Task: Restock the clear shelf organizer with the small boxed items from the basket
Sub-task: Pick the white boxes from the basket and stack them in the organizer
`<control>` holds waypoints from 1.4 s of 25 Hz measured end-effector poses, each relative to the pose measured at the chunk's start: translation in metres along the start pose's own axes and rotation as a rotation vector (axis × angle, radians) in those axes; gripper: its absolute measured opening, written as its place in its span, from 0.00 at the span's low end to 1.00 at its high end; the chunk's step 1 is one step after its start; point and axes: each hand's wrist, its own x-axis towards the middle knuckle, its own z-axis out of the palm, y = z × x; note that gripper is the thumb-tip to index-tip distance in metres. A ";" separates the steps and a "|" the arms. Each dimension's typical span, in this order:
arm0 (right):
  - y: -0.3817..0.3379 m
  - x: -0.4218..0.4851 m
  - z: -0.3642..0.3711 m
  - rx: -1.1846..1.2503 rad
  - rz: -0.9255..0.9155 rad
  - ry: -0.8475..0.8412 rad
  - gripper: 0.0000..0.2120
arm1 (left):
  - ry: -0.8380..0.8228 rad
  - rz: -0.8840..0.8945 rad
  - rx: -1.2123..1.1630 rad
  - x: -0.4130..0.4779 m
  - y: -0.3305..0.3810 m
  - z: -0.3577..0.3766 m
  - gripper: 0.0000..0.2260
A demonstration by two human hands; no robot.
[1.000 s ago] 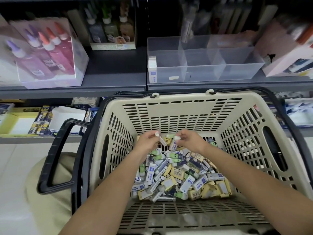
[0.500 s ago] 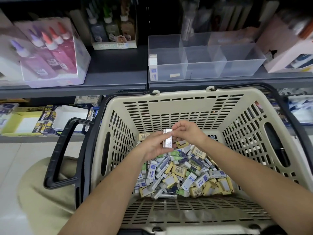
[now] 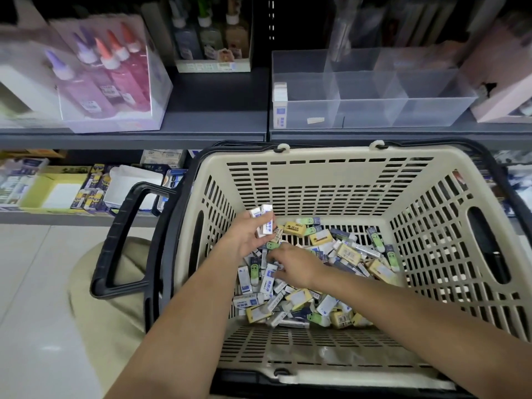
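A beige plastic basket [image 3: 316, 168] with black handles sits below the shelf, its bottom covered with several small boxed items [image 3: 319, 272] in white, yellow and green. My left hand [image 3: 247, 234] is raised over the pile's left side and holds a few white-and-blue boxes [image 3: 263, 218]. My right hand [image 3: 290, 264] reaches down into the pile, fingers curled onto a white-and-blue box [image 3: 269, 276]. The clear shelf organizer [image 3: 371, 90] stands on the shelf above, with one white-and-blue box [image 3: 279, 106] upright in its leftmost compartment.
A clear case of pink and purple bottles [image 3: 106, 73] stands on the shelf at left. A small carton of bottles [image 3: 213, 38] is behind it. A pink box [image 3: 501, 82] flanks the organizer's right. The lower shelf holds yellow trays [image 3: 54, 185] and packets.
My hands have parted: the left moved left and kept the white boxes, while the right dropped back into the pile. The view shifted so the basket sits further right.
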 end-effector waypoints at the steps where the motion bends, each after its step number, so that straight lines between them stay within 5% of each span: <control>1: -0.001 0.001 0.001 0.027 0.014 0.014 0.13 | -0.006 -0.012 0.005 0.000 -0.001 -0.001 0.06; 5: 0.009 -0.007 -0.017 0.565 0.124 0.024 0.04 | -0.017 -0.072 0.095 0.001 -0.006 -0.004 0.11; 8: 0.023 -0.012 -0.042 0.802 0.212 0.144 0.04 | -0.127 -0.223 0.203 -0.001 -0.006 -0.003 0.17; 13: 0.027 -0.011 -0.055 1.138 0.242 0.224 0.07 | -0.326 -0.293 0.316 -0.004 -0.009 -0.001 0.12; 15: 0.027 -0.014 -0.048 0.996 0.255 0.198 0.06 | -0.186 -0.225 0.245 -0.002 -0.008 -0.003 0.16; 19: 0.030 -0.020 -0.024 -0.021 -0.043 -0.074 0.07 | -0.046 -0.177 0.140 0.001 -0.009 -0.007 0.20; 23: 0.032 -0.021 -0.015 -0.284 -0.176 -0.072 0.13 | -0.090 -0.175 0.155 -0.002 -0.008 -0.002 0.22; 27: 0.028 -0.018 -0.013 -0.248 -0.126 -0.043 0.10 | -0.132 -0.157 0.145 -0.004 -0.006 -0.001 0.13; 31: 0.030 -0.023 -0.043 0.220 0.036 -0.053 0.06 | -0.168 -0.164 0.130 -0.006 -0.002 0.002 0.07; 35: 0.035 -0.031 -0.078 0.611 0.120 0.148 0.05 | -0.283 -0.184 0.191 -0.006 -0.003 0.000 0.09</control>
